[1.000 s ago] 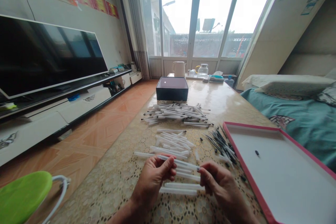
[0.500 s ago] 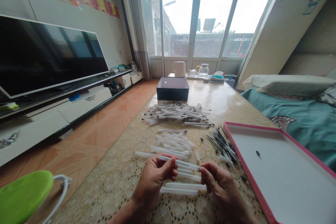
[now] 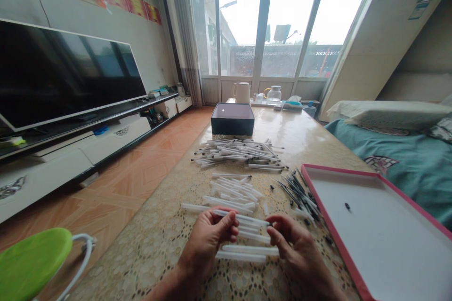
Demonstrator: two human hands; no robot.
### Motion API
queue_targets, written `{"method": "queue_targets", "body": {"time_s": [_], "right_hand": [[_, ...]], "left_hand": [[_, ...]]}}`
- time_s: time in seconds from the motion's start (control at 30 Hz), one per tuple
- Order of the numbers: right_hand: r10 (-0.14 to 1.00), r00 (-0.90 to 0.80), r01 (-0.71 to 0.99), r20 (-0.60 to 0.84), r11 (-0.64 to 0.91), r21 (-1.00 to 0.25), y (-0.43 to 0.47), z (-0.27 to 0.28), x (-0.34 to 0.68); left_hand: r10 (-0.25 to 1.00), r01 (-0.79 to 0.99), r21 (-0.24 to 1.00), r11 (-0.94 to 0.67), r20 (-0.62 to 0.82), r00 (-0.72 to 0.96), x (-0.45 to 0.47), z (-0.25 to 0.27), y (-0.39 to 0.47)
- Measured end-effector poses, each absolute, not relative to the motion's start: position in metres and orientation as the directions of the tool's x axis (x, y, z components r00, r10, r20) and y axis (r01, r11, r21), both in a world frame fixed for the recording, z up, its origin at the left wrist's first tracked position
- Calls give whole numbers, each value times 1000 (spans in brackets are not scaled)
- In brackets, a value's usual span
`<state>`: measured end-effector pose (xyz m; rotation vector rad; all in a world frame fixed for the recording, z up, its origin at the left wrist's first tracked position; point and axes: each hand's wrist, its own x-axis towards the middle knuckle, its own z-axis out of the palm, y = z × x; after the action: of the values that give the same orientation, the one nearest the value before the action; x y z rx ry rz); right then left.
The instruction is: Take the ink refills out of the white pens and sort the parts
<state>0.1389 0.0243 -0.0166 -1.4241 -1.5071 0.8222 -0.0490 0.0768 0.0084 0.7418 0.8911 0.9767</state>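
A translucent white pen barrel (image 3: 250,219) is held level above the table, pinched near its left end between the thumb and fingers of my left hand (image 3: 209,237). My right hand (image 3: 294,241) has its thumb and forefinger closed around a small black end piece (image 3: 270,225) at the barrel's right end. Below and between the hands lie several loose white barrels (image 3: 243,257). Just beyond them is a heap of similar barrels (image 3: 235,188). To the right sit thin black refills (image 3: 294,192) with small black pieces scattered around.
Farther up the patterned table (image 3: 148,244) lies a pile of pens with dark tips (image 3: 240,151), before a dark open box (image 3: 232,126). A shallow pink-rimmed box lid (image 3: 395,216) on the right holds one black piece (image 3: 348,206). A green stool (image 3: 35,254) stands at left.
My right thumb and forefinger have shifted slightly at the barrel's right end, so the black end piece now shows between them. My left hand and the barrel stay nearly still.
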Motion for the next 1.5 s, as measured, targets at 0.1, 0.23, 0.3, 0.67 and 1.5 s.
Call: {"method": "queue_targets", "body": {"time_s": [0.1,0.23,0.3,0.67,1.5], "right_hand": [[983,53,449,175,133,-884,25,-20,140],[982,49,490,181,135,-862,24,-20,141],[985,43,478,166,126,-869,24,-18,141],[984,48,484,170,126,-866,23,-21,140],[990,17,464,137,113,-879,24,-22,141]], "left_hand": [[907,-367,838,403,-310,286,-49,8,77],[897,-353,834,423,-330,295,-49,7,77],[895,-360,830,426,-328,302,-50,6,77],[894,-361,826,433,-340,293,-50,3,79],[889,-347,829,438,-342,305,-50,7,78]]}}
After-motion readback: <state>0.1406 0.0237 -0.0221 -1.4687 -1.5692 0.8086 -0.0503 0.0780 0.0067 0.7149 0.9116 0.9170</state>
